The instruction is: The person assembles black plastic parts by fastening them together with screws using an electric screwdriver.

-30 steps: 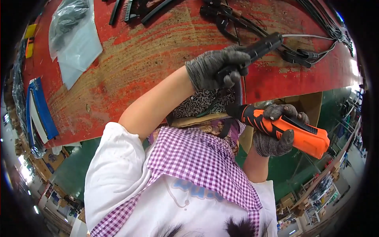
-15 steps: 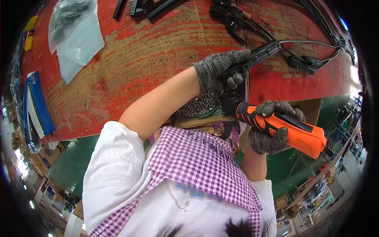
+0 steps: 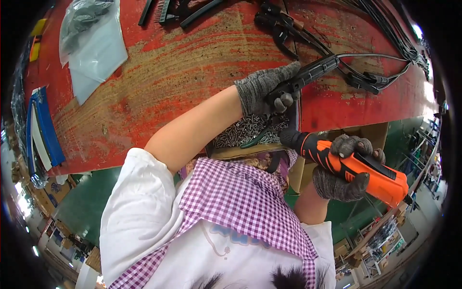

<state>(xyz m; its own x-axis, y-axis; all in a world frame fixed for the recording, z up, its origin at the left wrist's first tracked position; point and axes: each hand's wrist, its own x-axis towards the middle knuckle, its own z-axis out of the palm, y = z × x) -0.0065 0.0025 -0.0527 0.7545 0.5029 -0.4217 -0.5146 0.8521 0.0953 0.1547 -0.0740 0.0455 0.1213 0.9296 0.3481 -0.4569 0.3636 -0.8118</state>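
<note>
My left hand, in a grey knitted glove, is closed around a long black plastic housing, tilted up to the right. A grey cable runs from its far end. My right hand, gloved alike, grips an orange and black cordless screwdriver. The screwdriver's black nose points left, over the right edge of an open tray and apart from the housing. Many small metal screws fill the tray, with a dark green strip-like thing among them.
The worn red table carries a clear plastic bag at far left and a blue and white piece at its left edge. Black parts lie at the back; bundled cables at far right. Beneath the table's right side is a cardboard box.
My right hand has drawn the screwdriver right and toward me, away from the housing. My left hand and the housing have shifted slightly left.
</note>
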